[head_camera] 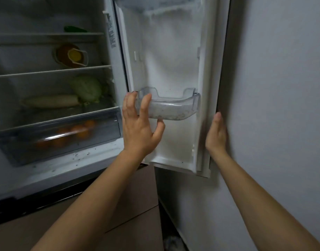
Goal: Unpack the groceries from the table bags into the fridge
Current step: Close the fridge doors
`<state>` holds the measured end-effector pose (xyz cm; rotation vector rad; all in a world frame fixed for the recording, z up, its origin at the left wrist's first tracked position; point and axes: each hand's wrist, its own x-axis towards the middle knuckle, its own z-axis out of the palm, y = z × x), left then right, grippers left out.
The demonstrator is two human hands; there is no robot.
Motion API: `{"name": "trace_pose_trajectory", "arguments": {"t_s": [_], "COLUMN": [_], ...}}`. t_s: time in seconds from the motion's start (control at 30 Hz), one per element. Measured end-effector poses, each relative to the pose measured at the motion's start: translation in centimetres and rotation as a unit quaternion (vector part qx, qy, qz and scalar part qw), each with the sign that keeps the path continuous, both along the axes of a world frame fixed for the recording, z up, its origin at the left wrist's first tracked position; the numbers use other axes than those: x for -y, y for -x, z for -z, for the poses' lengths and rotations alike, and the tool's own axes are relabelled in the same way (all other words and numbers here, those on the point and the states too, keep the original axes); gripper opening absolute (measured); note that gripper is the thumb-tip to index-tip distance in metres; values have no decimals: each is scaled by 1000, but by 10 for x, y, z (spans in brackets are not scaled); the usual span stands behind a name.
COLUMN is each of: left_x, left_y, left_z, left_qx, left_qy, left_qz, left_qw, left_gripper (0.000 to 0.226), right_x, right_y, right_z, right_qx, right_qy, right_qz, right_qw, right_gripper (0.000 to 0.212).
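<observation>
Left fingers (144, 104) spread, hooked over the bin (171, 107); right hand (216, 132) flat against door (173, 51). Risk: loosely seated bin dislodges.

Fridge shelves (52, 71) are doing the carrying here. The top one, up at 11 o'clock, has something dark green (75, 29) on it, and the middle one holds a yellow-lidded jug (70, 55) lying down. The bottom shelf has a white radish (50, 101) with a cabbage (86, 87) at its 2 o'clock. Oranges (77, 131) sit in the drawer (108, 124) below.
</observation>
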<state>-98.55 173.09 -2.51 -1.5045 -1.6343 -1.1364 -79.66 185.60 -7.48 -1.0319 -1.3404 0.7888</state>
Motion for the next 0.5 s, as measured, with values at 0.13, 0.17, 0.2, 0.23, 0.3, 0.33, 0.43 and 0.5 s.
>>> {"name": "trace_pose_trajectory", "arguments": {"t_s": [0.13,0.17,0.2,0.23,0.3,0.33,0.43,0.5], "left_x": [4,6,8,11,20,26,54,80], "left_y": [-8,-10,-11,-12,-12,-10,7,20], "left_z": [-2,-2,-3,-3,-3,-3,1,5], "left_qx": [19,26,37,52,90,113,178,232], "left_qy": [3,7,12,13,7,4,7,20], "left_qz": [-2,-3,1,6,23,36,60,88], "left_qw": [1000,1000,999,999,996,993,982,968], "left_gripper": [71,70,69,68,69,70,73,68], "right_x": [-11,-11,-10,-7,8,20,66,100], "right_y": [2,1,0,0,-2,-2,-1,3], "right_z": [11,11,11,10,11,12,26,39], "right_qx": [-14,-12,-6,2,19,26,41,56], "right_qy": [-52,-62,-68,-71,-69,-70,-80,-94], "right_qz": [24,24,21,19,17,18,17,3], "right_qw": [998,998,997,997,997,997,996,994], "right_gripper": [56,61,69,78,90,91,88,83]}}
